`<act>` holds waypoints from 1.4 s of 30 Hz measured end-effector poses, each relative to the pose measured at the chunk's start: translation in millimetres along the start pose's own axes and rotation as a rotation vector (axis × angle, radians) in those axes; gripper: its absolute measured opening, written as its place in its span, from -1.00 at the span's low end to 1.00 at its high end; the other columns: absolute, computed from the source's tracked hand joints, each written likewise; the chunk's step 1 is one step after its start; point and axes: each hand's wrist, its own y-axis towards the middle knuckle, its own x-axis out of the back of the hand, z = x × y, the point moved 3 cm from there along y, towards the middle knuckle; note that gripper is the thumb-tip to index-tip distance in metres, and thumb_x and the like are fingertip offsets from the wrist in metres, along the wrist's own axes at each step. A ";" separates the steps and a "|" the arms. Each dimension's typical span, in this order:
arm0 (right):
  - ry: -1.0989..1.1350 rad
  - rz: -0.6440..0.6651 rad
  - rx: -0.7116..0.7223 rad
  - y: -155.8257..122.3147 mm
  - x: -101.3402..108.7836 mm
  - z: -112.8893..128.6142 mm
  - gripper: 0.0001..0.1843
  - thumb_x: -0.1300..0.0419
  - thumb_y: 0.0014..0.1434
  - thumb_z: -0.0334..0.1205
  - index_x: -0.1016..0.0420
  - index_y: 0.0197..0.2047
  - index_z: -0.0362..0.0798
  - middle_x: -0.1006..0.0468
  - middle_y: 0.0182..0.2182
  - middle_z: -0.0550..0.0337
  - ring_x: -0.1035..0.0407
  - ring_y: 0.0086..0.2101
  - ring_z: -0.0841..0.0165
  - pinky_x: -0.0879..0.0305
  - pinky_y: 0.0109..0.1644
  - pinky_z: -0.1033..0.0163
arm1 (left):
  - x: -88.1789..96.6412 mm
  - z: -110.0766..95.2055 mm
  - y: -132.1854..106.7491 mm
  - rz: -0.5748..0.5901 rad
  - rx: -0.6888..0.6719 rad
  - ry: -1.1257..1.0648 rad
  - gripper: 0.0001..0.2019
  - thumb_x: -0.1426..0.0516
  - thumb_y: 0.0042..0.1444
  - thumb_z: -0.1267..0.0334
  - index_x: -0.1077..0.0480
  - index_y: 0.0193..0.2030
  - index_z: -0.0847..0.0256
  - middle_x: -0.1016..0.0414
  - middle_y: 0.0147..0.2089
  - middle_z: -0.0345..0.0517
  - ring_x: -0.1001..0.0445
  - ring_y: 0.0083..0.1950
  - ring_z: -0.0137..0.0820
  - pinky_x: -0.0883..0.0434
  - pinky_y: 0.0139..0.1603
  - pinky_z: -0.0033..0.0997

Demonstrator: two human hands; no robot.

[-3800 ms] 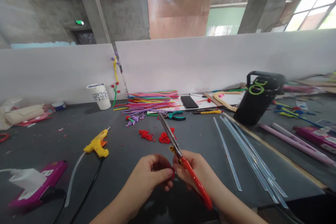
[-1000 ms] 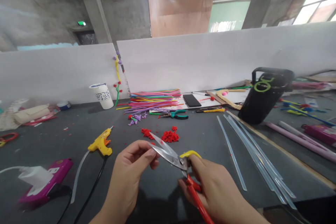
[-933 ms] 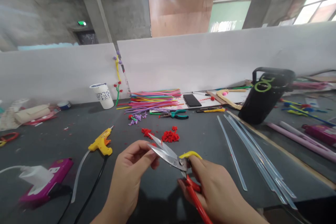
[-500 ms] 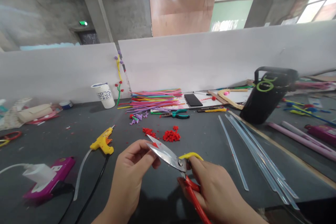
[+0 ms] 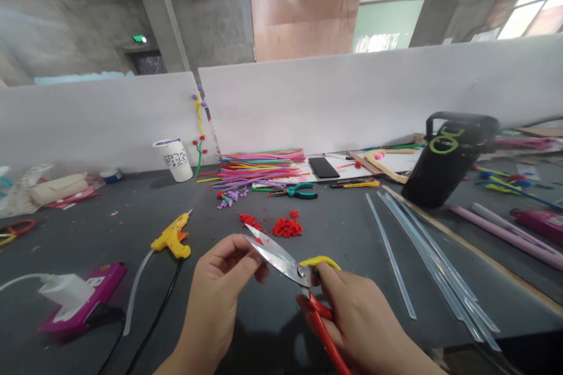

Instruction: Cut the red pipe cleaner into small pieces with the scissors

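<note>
My right hand point(image 5: 352, 316) grips the red handles of a pair of scissors point(image 5: 285, 261) with steel blades and a yellow spring. The blades point up and left and meet at a small red piece point(image 5: 259, 241). My left hand point(image 5: 222, 278) pinches that red piece between thumb and forefinger right at the blade tips. Beyond my hands, small heaps of cut red bits point(image 5: 285, 226) lie on the dark table point(image 5: 132, 211).
A yellow glue gun point(image 5: 171, 239) and a pink power strip point(image 5: 88, 293) lie to the left. Clear glue sticks point(image 5: 417, 240) fan out on the right near a black bottle point(image 5: 444, 161). Coloured pipe cleaners point(image 5: 259, 167), green pliers point(image 5: 299, 190), a phone point(image 5: 322, 167) and a paper cup point(image 5: 173, 159) stand by the white partition.
The scissors swung from pointing away to pointing left at my left fingers. Over the last second the open blades closed on the red piece; my hands barely shifted.
</note>
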 end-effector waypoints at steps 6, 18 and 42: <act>0.011 0.007 -0.007 -1.2 0.2 -0.2 -0.81 0.01 0.05 -0.09 -0.22 -0.42 -0.05 -0.42 -0.54 0.18 -0.30 -0.54 0.34 -0.01 -0.49 0.32 | 0.6 0.8 1.3 -0.006 0.005 -0.002 -0.95 -0.15 -0.08 0.35 -0.41 -0.51 0.24 -0.38 -0.55 -0.26 -0.28 -0.52 -0.56 -0.25 -0.46 -0.58; 0.006 0.025 -0.013 0.0 0.1 2.3 -0.80 0.00 0.06 -0.10 -0.24 -0.42 -0.05 -0.42 -0.55 0.18 -0.31 -0.55 0.34 -0.01 -0.50 0.32 | 1.7 -2.0 2.2 0.011 0.008 -0.039 -0.95 -0.15 -0.07 0.36 -0.39 -0.51 0.24 -0.38 -0.55 -0.27 -0.28 -0.52 -0.56 -0.25 -0.47 -0.58; 1.177 0.129 -0.276 22.1 11.0 3.0 -0.84 -0.05 -0.01 -0.15 -0.26 -0.46 -0.07 -0.16 -0.77 0.44 -0.01 -0.77 0.57 0.04 -0.71 0.45 | -25.2 23.1 -0.7 0.361 0.394 0.026 -0.90 -0.18 -0.15 0.33 -0.36 -0.54 0.33 -0.40 -0.61 -0.19 -0.32 -0.62 -0.55 -0.24 -0.58 -0.57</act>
